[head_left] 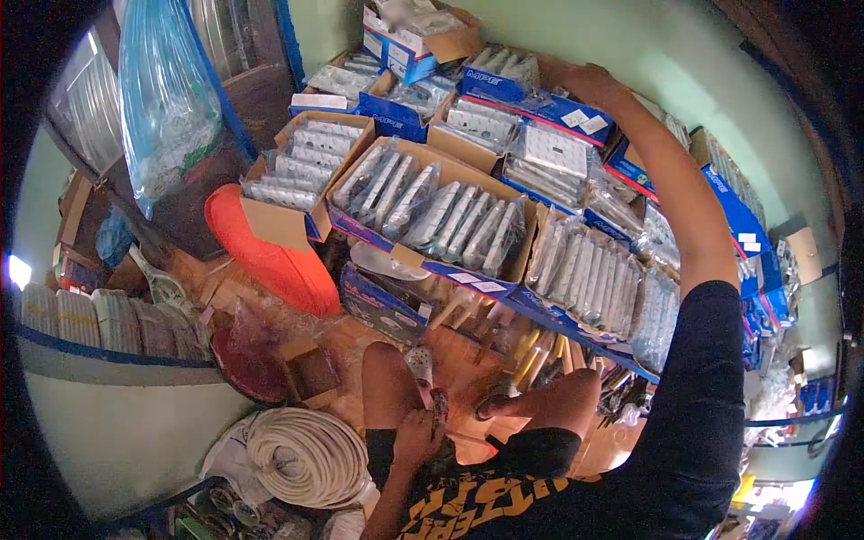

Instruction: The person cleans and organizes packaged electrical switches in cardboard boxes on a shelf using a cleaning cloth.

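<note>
Two hands: our right hand (589,85) lay flat, fingers apart, on a light, crushable blue carton (562,112) at the stack's back edge; left hand (416,438) clamped something small, unclear.

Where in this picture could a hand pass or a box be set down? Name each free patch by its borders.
Little is free: a wooden strip between the red bag and the white hose coil. The open boxes are packed edge to edge up to the right hand.
</note>
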The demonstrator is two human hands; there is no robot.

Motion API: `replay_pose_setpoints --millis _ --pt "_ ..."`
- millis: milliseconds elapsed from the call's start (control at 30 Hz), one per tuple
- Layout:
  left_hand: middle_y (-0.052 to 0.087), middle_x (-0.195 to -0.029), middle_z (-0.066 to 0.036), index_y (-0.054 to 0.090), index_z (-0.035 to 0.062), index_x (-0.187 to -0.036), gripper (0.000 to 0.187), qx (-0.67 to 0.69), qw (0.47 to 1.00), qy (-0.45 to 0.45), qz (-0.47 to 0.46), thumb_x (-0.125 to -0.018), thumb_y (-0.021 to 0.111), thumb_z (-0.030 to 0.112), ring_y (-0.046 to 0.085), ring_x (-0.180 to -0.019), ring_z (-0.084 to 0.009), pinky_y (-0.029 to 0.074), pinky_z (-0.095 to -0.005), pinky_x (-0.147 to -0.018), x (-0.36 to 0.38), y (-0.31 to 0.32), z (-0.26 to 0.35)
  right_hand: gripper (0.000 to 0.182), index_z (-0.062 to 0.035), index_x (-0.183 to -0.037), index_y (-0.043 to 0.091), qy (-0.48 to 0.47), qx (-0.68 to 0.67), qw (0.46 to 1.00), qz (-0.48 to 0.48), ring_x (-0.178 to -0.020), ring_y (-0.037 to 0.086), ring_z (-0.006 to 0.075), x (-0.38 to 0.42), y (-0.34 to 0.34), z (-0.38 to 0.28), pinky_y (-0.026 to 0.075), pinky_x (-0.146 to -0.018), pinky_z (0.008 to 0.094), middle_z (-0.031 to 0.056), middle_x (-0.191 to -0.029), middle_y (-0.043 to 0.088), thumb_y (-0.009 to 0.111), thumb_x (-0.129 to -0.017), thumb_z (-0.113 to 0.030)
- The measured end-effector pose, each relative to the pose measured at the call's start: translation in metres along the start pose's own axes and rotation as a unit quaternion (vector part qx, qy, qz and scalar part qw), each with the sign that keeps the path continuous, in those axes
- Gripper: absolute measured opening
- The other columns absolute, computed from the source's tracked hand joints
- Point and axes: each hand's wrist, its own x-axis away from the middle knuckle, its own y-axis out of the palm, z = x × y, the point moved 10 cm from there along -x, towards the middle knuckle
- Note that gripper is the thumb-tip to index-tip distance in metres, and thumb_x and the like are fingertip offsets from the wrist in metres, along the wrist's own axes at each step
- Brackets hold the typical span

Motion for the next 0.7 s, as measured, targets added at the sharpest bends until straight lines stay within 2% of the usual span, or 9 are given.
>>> replay_pose_setpoints --millis 33,133,167,233,367,433,567,633,700 --pt "0.061 -0.087 -0.019 0.059 -0.0016 -0.094 0.027 0.009 1.000 0.001 -0.001 -0.083 0.060 0.023 0.059 -0.083 -0.0354 0.050 -0.0450 -0.074 -0.001 -0.001 0.001 0.030 -0.0138 -0.111 0.065 0.055 -0.007 0.994 -0.093 -0.107 0.061 0.0324 0.002 0.017 0.010 0.053 -0.083 0.0433 0.0167 -0.115 0.063 0.054 -0.084 -0.023" --pt "0.061 -0.090 -0.020 0.058 -0.0027 -0.096 0.029 0.023 0.999 0.014 -0.020 -0.082 0.060 0.022 0.059 -0.085 -0.0366 0.050 -0.0458 -0.076 0.003 0.014 -0.007 0.035 -0.0158 -0.120 0.061 0.093 0.012 0.971 -0.219 -0.111 0.060 0.0294 0.004 0.055 0.035 0.047 -0.095 0.0436 0.0120 -0.126 0.059 0.046 -0.091 -0.030" --pt "0.061 -0.090 -0.020 0.058 -0.0027 -0.096 0.029 0.023 0.999 0.013 -0.021 -0.082 0.060 0.022 0.059 -0.085 -0.0366 0.050 -0.0458 -0.076 0.007 0.018 -0.010 0.035 -0.0158 -0.120 0.061 0.093 0.011 0.971 -0.220 -0.111 0.060 0.0294 0.005 0.062 0.035 0.047 -0.095 0.0436 0.0120 -0.126 0.059 0.046 -0.091 -0.030" --pt "0.061 -0.090 -0.020 0.058 -0.0028 -0.097 0.028 -0.026 0.999 0.029 0.027 -0.081 0.061 0.020 0.059 -0.084 -0.0372 0.050 -0.0454 -0.075 0.008 0.010 -0.007 0.038 -0.0177 -0.124 0.059 0.074 -0.010 0.974 -0.213 -0.115 0.058 0.0285 0.006 0.057 0.027 0.034 -0.108 0.0463 0.0077 -0.129 0.058 0.040 -0.094 -0.032" --pt "0.060 -0.089 -0.021 0.058 -0.0035 -0.097 0.028 0.027 0.999 0.034 0.014 -0.082 0.061 0.020 0.059 -0.082 -0.0371 0.050 -0.0457 -0.074 0.002 0.000 0.001 0.040 -0.0196 -0.127 0.056 0.092 -0.050 0.982 -0.157 -0.117 0.056 0.0297 0.005 0.039 0.029 0.021 -0.113 0.0487 0.0114 -0.128 0.058 0.039 -0.093 -0.030" --pt "0.060 -0.089 -0.022 0.057 -0.0046 -0.098 0.031 0.015 0.999 0.038 0.016 -0.082 0.060 0.022 0.059 -0.081 -0.0365 0.050 -0.0460 -0.074 0.003 0.004 0.000 0.044 -0.0213 -0.130 0.054 0.153 -0.106 0.908 -0.376 -0.117 0.056 0.0313 0.031 0.024 0.014 0.018 -0.113 0.0548 0.0150 -0.126 0.059 0.045 -0.087 -0.027" --pt "0.060 -0.089 -0.022 0.056 -0.0058 -0.099 0.034 -0.014 0.999 0.050 -0.008 -0.082 0.060 0.024 0.058 -0.081 -0.0374 0.050 -0.0467 -0.074 0.008 0.016 -0.006 0.047 -0.0216 -0.128 0.055 0.215 -0.083 0.942 -0.244 -0.112 0.059 0.0305 -0.010 0.068 0.043 0.017 -0.111 0.0578 0.0158 -0.118 0.063 0.052 -0.081 -0.027" --pt "0.059 -0.086 -0.022 0.056 -0.0057 -0.099 0.035 0.026 0.999 0.030 -0.017 -0.083 0.060 0.024 0.058 -0.081 -0.0381 0.050 -0.0463 -0.074 0.006 0.016 -0.009 0.044 -0.0210 -0.123 0.057 0.221 -0.090 0.970 -0.051 -0.107 0.060 0.0300 -0.028 0.032 0.032 0.022 -0.107 0.0594 0.0104 -0.113 0.065 0.057 -0.079 -0.026" --pt "0.059 -0.087 -0.022 0.056 -0.0056 -0.100 0.035 0.026 0.999 0.025 -0.012 -0.083 0.060 0.025 0.058 -0.082 -0.0386 0.050 -0.0464 -0.074 0.007 0.017 -0.010 0.042 -0.0248 -0.121 0.059 0.173 -0.077 0.981 -0.034 -0.109 0.059 0.0280 -0.041 0.022 0.017 0.024 -0.106 0.0578 0.0073 -0.118 0.062 0.062 -0.079 -0.028"
